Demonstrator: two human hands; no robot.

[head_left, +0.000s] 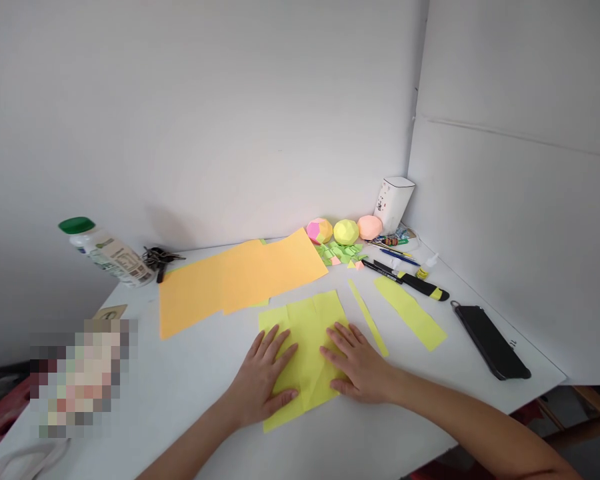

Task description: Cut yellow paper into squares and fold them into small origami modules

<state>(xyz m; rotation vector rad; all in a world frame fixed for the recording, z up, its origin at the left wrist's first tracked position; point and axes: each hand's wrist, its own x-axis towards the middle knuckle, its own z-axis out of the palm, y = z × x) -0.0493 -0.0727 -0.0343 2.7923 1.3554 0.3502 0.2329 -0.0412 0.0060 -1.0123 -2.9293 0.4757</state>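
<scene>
A yellow sheet of paper point(310, 340) with visible crease lines lies on the white table in front of me. My left hand point(264, 377) rests flat on its left side, fingers spread. On the right side of the same sheet my right hand point(360, 367) lies flat, its fingers also apart. Just to the right are a thin yellow paper strip point(369, 319) and a wider yellow paper strip point(411, 313). Behind the sheet, large orange papers point(240, 280) overlap one another.
Folded paper balls point(346, 232) stand along the wall, with small green paper pieces point(337, 253) before them. A utility knife point(423, 285), glue bottle point(427, 267) and black phone point(493, 341) lie at right. A green-capped bottle point(113, 253) and keys point(160, 259) stand back left.
</scene>
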